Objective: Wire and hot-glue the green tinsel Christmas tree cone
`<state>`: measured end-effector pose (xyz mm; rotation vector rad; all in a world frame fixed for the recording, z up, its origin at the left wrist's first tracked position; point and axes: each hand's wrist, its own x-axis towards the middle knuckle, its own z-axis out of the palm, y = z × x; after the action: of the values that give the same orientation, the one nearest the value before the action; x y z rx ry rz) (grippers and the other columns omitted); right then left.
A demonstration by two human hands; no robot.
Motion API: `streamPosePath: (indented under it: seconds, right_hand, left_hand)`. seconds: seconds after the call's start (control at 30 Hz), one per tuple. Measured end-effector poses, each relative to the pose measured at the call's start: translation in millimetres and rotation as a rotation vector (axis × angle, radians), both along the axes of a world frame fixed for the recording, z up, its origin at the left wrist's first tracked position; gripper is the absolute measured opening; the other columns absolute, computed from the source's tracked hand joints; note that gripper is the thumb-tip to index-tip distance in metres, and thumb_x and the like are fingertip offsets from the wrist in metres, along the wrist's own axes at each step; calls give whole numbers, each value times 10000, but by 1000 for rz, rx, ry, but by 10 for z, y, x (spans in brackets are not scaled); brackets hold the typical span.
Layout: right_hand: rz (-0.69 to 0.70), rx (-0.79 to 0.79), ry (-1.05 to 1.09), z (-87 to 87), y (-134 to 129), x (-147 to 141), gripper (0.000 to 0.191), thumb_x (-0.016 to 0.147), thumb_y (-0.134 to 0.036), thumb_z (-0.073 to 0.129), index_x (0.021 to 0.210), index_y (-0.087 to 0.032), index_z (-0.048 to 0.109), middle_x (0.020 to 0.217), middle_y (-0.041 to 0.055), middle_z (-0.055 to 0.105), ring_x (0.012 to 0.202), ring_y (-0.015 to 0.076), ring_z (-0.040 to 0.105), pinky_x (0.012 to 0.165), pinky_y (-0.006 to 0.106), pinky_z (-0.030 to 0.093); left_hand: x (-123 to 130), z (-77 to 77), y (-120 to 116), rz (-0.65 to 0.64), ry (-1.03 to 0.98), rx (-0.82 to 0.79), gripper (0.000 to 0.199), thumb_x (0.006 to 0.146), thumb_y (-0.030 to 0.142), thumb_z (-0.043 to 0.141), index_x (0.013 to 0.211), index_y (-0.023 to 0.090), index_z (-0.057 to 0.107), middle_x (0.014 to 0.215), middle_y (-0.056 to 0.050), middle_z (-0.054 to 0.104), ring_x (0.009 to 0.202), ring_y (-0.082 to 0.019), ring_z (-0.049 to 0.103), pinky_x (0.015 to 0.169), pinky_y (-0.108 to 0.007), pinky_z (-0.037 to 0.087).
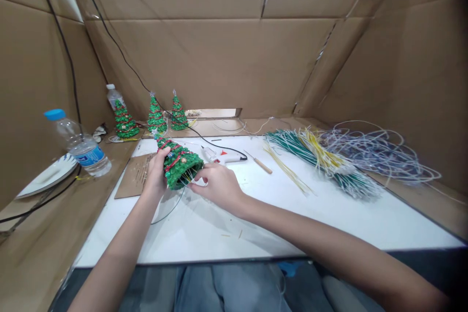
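A small green tree (179,161) with red garland and small ornaments lies tilted in the air above the white board, its open base turned toward me and to the right. My left hand (157,173) is wrapped round its left side. At the open base, my right hand (215,185) has thumb and index finger pinched on thin pale wires (187,175) that show inside the hollow. A dark thin wire (174,210) curves down from the base to the board. Behind the tree lies a white glue gun (224,157), with a wooden-handled awl (262,165) to its right.
Three similar trees (156,116) stand at the back left. Bundled green and yellow wires (321,156) and a tangled clear coil (380,151) lie right. A water bottle (86,151), plate (47,175) and cardboard piece (133,175) are left. Cardboard walls (204,58) surround the board.
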<state>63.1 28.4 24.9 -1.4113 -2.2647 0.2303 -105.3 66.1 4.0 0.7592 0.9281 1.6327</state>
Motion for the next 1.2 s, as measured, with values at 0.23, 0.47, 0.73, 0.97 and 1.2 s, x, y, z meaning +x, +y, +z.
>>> streamPosePath:
  seconds: [0.23, 0.47, 0.73, 0.97, 1.2]
  right_hand:
    - [-15, 21, -9, -100, 4, 9, 133, 748, -242, 602, 739, -248, 734, 756, -6, 686, 761, 160, 580, 622, 256, 360]
    - [26, 192, -41, -109, -60, 152, 167, 799, -193, 568, 755, -193, 729, 957, 56, 665, 986, 228, 511, 908, 352, 359]
    - [46, 118, -117, -88, -159, 361, 137, 753, -169, 589, 731, -194, 722, 891, 54, 672, 957, 231, 506, 865, 375, 354]
    - [27, -312, -33, -93, -146, 506, 179, 694, -183, 545, 710, -205, 722, 749, 21, 694, 751, 175, 573, 664, 292, 377]
    - [156, -561, 47, -200, -11, 630, 153, 587, -179, 571, 659, -176, 706, 631, -13, 648, 581, 105, 545, 526, 203, 366]
  left_hand:
    - [-1, 4, -4, 32, 8, 8, 396, 605, 456, 743, 833, 146, 648, 704, 9, 682, 623, -150, 642, 594, -225, 485]
    - [-7, -9, 1, 90, 71, -7, 405, 582, 464, 756, 803, 143, 644, 681, 11, 673, 593, -147, 620, 600, -245, 490]
    - [-31, -11, -5, 169, 228, 115, 377, 587, 417, 769, 824, 151, 647, 726, 15, 637, 644, -133, 597, 623, -222, 472]
    - [-27, 72, -99, 130, 485, 294, 429, 528, 300, 826, 894, 175, 640, 795, 3, 662, 743, -170, 620, 685, -244, 500]
    - [-21, 35, -118, -32, 748, 369, 607, 574, 342, 815, 1106, 151, 592, 946, -59, 687, 844, -233, 663, 761, -320, 543]
